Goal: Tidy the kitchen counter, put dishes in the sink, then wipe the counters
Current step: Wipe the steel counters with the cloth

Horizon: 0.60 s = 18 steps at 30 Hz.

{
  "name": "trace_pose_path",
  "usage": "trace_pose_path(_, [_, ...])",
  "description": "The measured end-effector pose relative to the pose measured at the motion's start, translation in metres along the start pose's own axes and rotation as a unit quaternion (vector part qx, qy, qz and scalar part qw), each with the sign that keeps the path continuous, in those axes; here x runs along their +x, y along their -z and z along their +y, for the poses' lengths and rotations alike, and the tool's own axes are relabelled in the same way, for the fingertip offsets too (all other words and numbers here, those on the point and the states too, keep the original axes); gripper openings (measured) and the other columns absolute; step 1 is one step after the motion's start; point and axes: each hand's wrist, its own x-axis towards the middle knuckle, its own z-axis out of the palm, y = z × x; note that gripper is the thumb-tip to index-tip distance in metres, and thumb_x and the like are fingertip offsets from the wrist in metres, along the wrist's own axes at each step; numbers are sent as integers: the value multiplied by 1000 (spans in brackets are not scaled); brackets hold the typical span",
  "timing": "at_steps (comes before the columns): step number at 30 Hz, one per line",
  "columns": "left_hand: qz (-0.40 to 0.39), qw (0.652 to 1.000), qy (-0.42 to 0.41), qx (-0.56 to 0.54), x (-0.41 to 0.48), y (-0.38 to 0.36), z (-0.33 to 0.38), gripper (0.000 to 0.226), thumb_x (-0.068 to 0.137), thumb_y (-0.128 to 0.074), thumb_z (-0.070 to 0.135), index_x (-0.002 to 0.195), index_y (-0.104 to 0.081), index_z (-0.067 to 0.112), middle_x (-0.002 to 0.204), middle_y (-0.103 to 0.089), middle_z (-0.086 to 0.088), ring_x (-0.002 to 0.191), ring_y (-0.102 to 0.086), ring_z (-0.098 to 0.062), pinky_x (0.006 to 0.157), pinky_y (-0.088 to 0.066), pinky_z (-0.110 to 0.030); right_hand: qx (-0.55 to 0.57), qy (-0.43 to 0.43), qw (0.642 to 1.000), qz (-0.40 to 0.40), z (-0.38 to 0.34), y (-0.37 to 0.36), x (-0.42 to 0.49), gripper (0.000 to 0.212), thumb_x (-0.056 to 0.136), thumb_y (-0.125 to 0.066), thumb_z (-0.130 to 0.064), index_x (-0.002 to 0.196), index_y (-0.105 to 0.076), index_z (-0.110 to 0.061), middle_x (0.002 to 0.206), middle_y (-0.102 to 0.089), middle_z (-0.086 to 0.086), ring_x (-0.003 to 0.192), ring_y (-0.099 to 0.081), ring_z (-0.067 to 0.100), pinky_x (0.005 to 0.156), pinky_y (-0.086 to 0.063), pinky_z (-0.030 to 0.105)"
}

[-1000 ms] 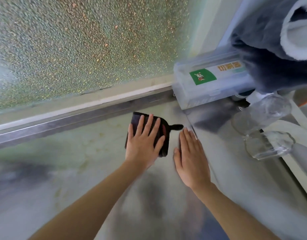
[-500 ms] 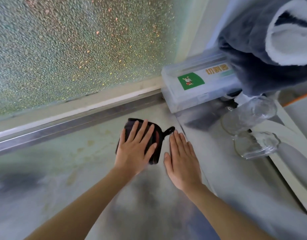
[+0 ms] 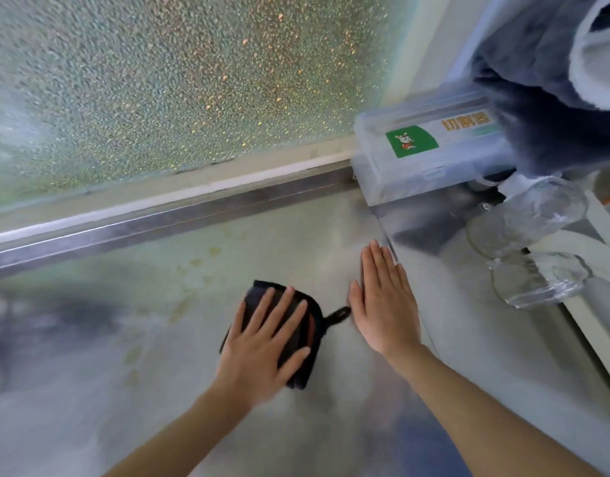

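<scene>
Pressed folded black cloth under splayed left hand, braced empty right hand flat on grey steel counter; needed firm passes over yellowish stains

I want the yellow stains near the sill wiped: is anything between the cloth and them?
Nothing visible: only bare counter lies between the cloth under the left hand and the stains; the right hand rests aside.

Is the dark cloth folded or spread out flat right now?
Folded. The dark cloth is a compact pad with stacked edges at its near corner, pressed under the left hand.
</scene>
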Motion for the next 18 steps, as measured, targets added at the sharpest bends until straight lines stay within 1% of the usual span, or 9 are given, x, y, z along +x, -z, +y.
trace_pose_path(2, [4,1000,-13,8,-9,0,-26,60,92,-21,58,143,-31,28,151,-26,2,139,-25,-23,107,-22,-46,0,5,1000,-1,0,1,0,62,94,-17,-38,145,-25,-4,153,-23,12,143,-20,24,115,-17,39])
trace_pose_path(4, [18,998,64,18,4,4,-51,60,92,-18,58,144,-27,30,153,-22,3,140,-22,-22,109,-19,-45,3,5,1000,-1,0,2,0,63,93,-17,-38,145,-26,-3,153,-25,13,142,-21,25,116,-19,41])
trace_pose_path(7, [18,976,215,-16,29,9,-60,63,90,-16,58,147,-12,32,156,-9,5,144,-7,-21,113,-9,-46,5,-3,1000,-2,-3,4,1,63,92,-18,-37,143,-30,-1,151,-29,16,141,-26,29,114,-22,42])
trace_pose_path(9, [17,965,259,-29,29,8,-44,64,90,-13,56,148,-7,30,157,-2,3,144,0,-22,113,-5,-47,8,-5,1000,-5,-5,6,0,63,91,-18,-36,142,-31,0,150,-31,18,140,-28,30,113,-23,43])
trace_pose_path(10, [12,970,243,-25,21,6,-33,64,91,-13,56,148,-7,28,157,-3,2,144,-1,-24,113,-5,-48,13,-8,1000,-5,-5,7,-1,64,91,-18,-36,141,-32,1,149,-31,18,139,-28,31,113,-23,44])
trace_pose_path(12, [5,989,150,-3,-4,2,-18,62,92,-14,56,147,-15,26,156,-11,0,143,-9,-25,111,-10,-47,22,-17,1000,-3,-10,13,1,64,89,-20,-36,140,-35,1,148,-33,19,138,-30,33,112,-24,47])
trace_pose_path(14, [-2,998,69,6,-17,1,-26,61,93,-15,56,145,-25,27,153,-20,0,141,-21,-25,109,-18,-46,17,-1,1000,-2,-22,17,6,62,90,-23,-36,140,-36,-2,149,-33,18,138,-29,33,113,-21,48])
trace_pose_path(16, [2,997,72,7,-3,4,-47,61,93,-16,57,145,-25,28,153,-21,1,140,-24,-24,109,-21,-45,4,43,999,-13,-39,14,13,59,94,-22,-38,143,-32,-7,153,-26,12,141,-23,29,113,-13,44])
trace_pose_path(18, [9,990,144,-5,26,10,-66,62,91,-16,57,147,-13,30,156,-12,2,143,-12,-22,112,-13,-45,-4,65,997,-26,-51,6,17,58,96,-19,-39,145,-27,-10,154,-22,9,143,-19,26,113,-9,41])
